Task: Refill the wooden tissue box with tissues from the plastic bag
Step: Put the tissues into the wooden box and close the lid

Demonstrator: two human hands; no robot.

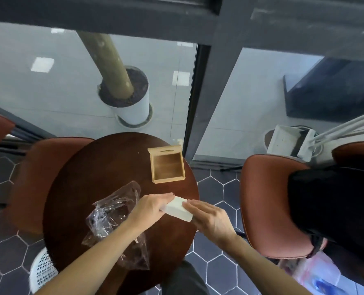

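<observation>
1. A round dark wooden table [87, 177] fills the middle of the scene, set against a glass wall with dark frames; brown padded chairs [268, 205] stand to its left and right over a floor of dark hexagonal tiles.

2. Beyond the glass, at the far side, a white planter [134, 111] holds a thick trunk.

3. A crumpled clear plastic bag [110, 213] lies on the near left part of the table, partly under the person's left forearm; it looks flattened, and I cannot tell whether anything is left inside.

4. The wooden tissue box [168, 167] sits open on the far right part of the table, its lid propped up along the far edge and its inside bare wood.

5. A white stack of tissues [178, 208] is held above the near right edge of the table, well apart from the box and just right of the bag.

6. The left hand [153, 206] lies flat along the stack's left side, fingers straight and together, pressing inward.

7. The right hand [206, 218] presses the stack's right side the same way, fingers extended, so the tissues are clamped between the two palms.

8. A white slatted basket [42, 271] stands on the floor at the near left, below the table's rim.
</observation>
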